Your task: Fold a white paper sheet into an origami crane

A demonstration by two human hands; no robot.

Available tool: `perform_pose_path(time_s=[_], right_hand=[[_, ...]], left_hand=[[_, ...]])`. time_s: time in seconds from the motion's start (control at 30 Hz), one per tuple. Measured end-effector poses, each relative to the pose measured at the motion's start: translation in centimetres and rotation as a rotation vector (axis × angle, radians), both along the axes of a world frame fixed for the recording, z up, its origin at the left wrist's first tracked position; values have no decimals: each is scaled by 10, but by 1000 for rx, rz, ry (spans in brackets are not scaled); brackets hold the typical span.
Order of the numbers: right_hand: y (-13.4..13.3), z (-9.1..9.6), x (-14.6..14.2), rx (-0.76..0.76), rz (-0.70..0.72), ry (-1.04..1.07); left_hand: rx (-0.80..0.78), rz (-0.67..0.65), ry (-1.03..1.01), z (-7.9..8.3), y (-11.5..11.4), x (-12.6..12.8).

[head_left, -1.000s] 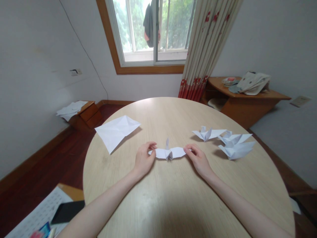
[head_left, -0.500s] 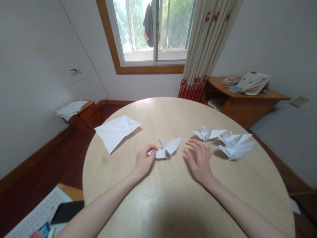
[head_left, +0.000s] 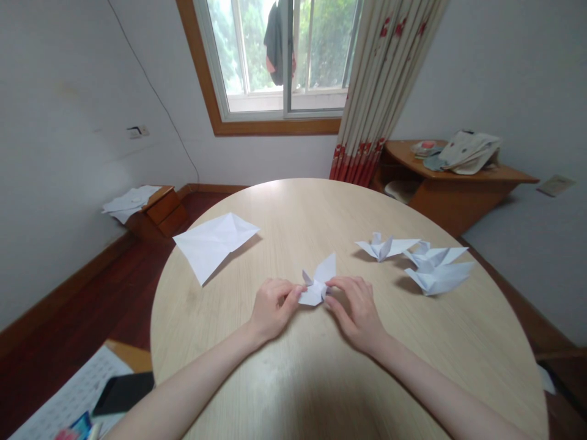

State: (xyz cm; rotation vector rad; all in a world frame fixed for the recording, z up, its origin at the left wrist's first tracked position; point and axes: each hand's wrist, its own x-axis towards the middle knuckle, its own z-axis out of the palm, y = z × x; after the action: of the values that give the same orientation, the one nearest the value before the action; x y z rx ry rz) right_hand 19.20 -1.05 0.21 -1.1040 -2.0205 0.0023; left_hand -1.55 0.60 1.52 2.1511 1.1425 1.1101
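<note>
A small white paper crane (head_left: 317, 283) sits at the middle of the round wooden table (head_left: 458, 342). My left hand (head_left: 272, 310) pinches its left side and my right hand (head_left: 356, 310) pinches its right side, fingertips close together. One wing points up and away from me. Three finished paper cranes (head_left: 417, 260) lie to the right, past my right hand. A creased white paper sheet (head_left: 213, 243) lies flat at the table's far left.
A black phone (head_left: 125, 393) lies on a printed sheet at the lower left, off the table. A wooden corner shelf (head_left: 458, 177) with a bag stands at the right, a low drawer unit (head_left: 158, 211) with papers at the left wall.
A second ago both hands pulled the crane's wings out wide. The right hand let go, then came back, and now both hands hold the crane close to its body.
</note>
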Motion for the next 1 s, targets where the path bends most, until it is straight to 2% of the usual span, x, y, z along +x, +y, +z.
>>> perform_pose_path(time_s=[0.1, 0.3, 0.47, 0.57, 0.73, 1.0], right_hand=[[3, -1, 2, -12, 4, 76], [7, -5, 4, -91, 7, 150], [6, -6, 4, -161, 18, 173], [6, -6, 4, -195, 21, 203], [7, -8, 5, -248, 23, 246], [6, -8, 5, -283, 56, 248]], left_hand=[[5, -73, 4, 0, -1, 0], [-80, -221, -96, 2, -3, 3], [-262, -270, -263, -4, -5, 4], [-301, -227, -336, -8, -4, 3], [-159, -103, -287, -9, 2, -1], [122, -177, -3, -11, 7, -5]])
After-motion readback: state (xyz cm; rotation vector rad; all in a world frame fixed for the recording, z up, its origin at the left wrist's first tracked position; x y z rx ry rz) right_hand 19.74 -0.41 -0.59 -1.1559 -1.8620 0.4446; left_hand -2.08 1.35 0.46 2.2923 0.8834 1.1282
